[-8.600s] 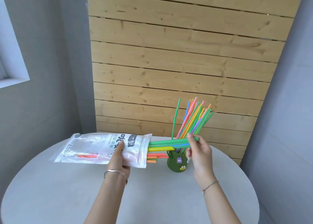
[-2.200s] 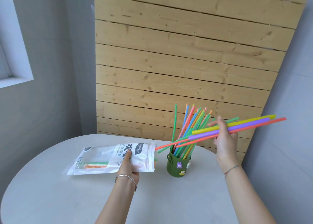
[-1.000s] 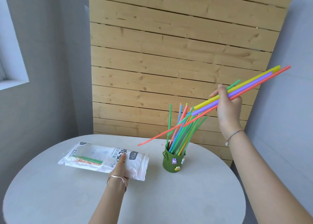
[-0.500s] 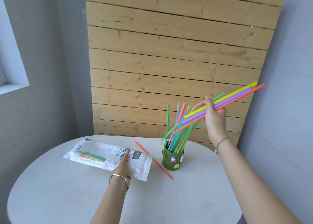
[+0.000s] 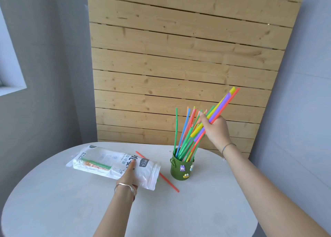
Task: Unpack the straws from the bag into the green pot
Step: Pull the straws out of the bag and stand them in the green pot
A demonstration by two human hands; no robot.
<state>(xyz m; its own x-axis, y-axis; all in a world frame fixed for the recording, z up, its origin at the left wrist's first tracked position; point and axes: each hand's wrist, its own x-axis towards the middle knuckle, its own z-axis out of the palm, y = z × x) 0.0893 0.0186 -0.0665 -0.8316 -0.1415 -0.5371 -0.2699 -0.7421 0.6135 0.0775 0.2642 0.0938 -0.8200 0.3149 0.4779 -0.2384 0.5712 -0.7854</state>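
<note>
**Right hand.** The right hand (image 5: 215,127) is raised over the far right of the round table (image 5: 206,211). Its fingers are clamped around a held bundle (image 5: 221,103) of yellow, purple, orange and green straws. The bundle is tilted, with its upper ends to the far right. Its lower ends slant down among the standing straws (image 5: 184,133). Whether they have entered the pot cannot be determined.

**Green pot.** The green pot (image 5: 179,170) stands upright on the table, right of centre, with small figures on its near wall. It holds many coloured straws that fan upward.

**Left hand.** The left hand (image 5: 129,175) grips the near edge of the bag (image 5: 107,162), with one digit stretched along the top. The other fingers are out of view. A silver bangle (image 5: 124,186) sits on the wrist.

**Bag.** The bag lies flat, left of the pot, with its open end toward the pot. Green and orange remaining straws (image 5: 95,164) show through the plastic.

**Loose item.** One fallen orange straw (image 5: 169,182) lies on the table between bag and pot, partly under the bag.

**Hands.** The two hands are well apart.

**Background.** A wooden slat panel (image 5: 179,57) stands behind the table.
</note>
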